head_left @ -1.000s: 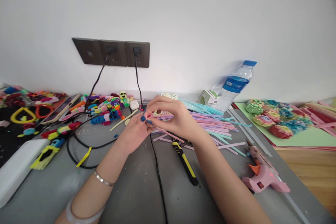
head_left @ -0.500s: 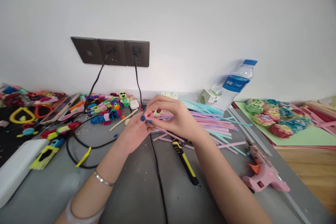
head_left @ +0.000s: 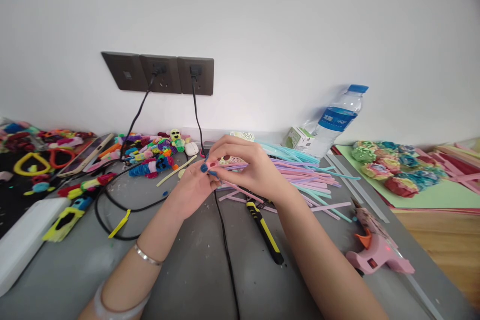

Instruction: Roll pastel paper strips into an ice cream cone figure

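In the head view my left hand [head_left: 195, 183] and my right hand [head_left: 247, 164] meet above the middle of the table. Both are closed, thumbs and fingers pinching together around a small pink piece [head_left: 213, 164]. My fingers cover most of it, so its shape cannot be made out. Dark blue shows at the fingertips, like nail polish. Behind and to the right of my right hand lies a spread of pastel pipe cleaners [head_left: 311, 176]. A black and yellow pen-like tool [head_left: 268, 236] rests on the table below my right wrist.
A pink glue gun [head_left: 378, 255] lies at the right, near a water bottle [head_left: 335, 122] and ruffled paper flowers [head_left: 403, 170]. Black cables [head_left: 224, 240] run from wall sockets [head_left: 195, 76] across the grey table. Fuzzy figures [head_left: 153, 152], scissors [head_left: 33, 165] and a phone [head_left: 88, 155] are at left.
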Motion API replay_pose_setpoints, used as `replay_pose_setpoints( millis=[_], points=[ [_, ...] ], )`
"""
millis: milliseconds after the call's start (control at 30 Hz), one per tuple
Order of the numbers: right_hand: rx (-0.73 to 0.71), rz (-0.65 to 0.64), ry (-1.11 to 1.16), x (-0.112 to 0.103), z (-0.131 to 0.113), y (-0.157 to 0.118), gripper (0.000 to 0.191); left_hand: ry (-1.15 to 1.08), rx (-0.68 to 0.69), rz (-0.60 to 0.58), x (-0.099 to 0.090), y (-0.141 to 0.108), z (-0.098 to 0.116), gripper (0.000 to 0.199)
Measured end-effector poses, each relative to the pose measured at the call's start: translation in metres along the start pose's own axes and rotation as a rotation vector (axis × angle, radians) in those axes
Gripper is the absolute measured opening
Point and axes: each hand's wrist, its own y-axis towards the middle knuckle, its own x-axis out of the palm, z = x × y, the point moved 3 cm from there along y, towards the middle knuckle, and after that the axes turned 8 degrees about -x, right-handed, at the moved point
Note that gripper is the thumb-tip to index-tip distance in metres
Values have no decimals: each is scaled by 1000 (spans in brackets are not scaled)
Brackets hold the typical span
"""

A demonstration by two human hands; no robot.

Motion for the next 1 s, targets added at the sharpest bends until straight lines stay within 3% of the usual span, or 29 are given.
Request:
replay_pose_setpoints(
  millis=[1000],
  points=[
    [5,-1,-1,0,0,0,9,0,5,9,2,-1,1,36]
  ],
)
